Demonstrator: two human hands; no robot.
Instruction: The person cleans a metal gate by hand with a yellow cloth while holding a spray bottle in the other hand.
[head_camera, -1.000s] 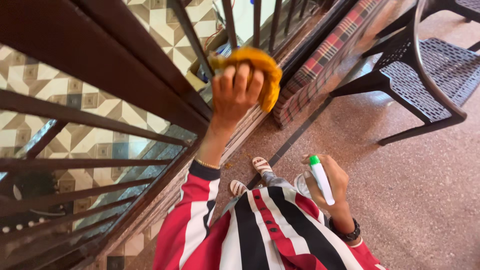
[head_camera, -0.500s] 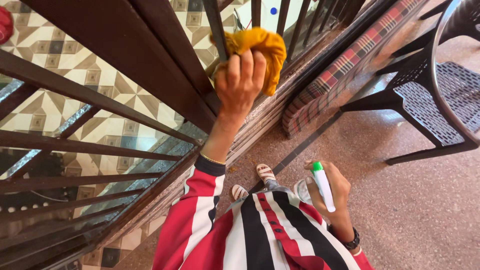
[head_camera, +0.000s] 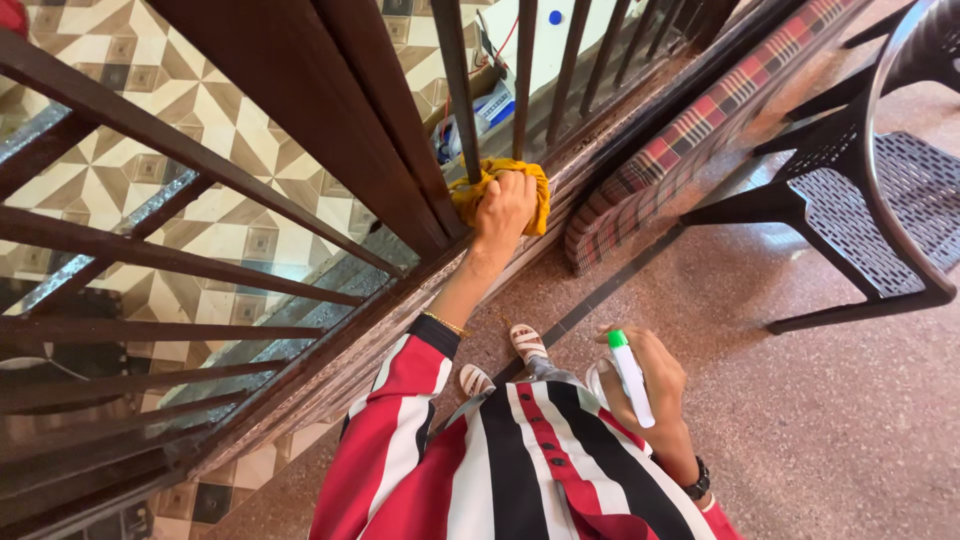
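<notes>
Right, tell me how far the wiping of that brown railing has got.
Done: nothing can be told; no bar looks plainly cleaner than another. In hand: the left hand presses a yellow cloth around one upright bar near its foot by the bottom rail; the right hand holds a white spray bottle with a green tip at the waist, not aimed at the bars. Left: the further uprights, untouched by the cloth now.

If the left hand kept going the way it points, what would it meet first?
The left hand already presses the yellow cloth around a dark railing bar; that bar comes first, though depth beyond it is unclear.
</notes>
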